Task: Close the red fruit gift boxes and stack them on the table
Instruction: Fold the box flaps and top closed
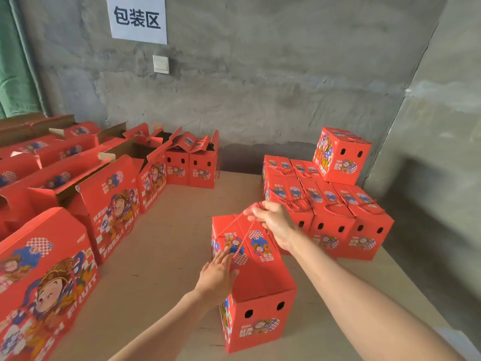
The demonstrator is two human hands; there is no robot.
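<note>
At your far left a green curtain (13, 74) hung beside the grey wall, and below it the open boxes (86, 204) ran in rows along the left side of the table (161, 256), flaps up, cartoon faces turned toward you. A white sign (138, 19) and a light switch (160, 64) sat on the wall above them. Two more boxes (191, 168) with loose flaps stood against the wall, at the far end of those rows.

Your left hand (217, 276) lay flat on the closed box (260, 282) at the table's near middle, with straight fingers pressing its lid and gripping nothing. Your right hand (272, 222) was curled tight round the red rope handle (242, 230) above that lid, and the cord was drawn taut. Whether the box's base rested fully on the table, I could not tell.

Just right of your wrist stood the closed boxes (335, 220) — packed side by side in the far right corner, handles lying on their lids. A single box (341, 155) sat on top at the back.
</note>
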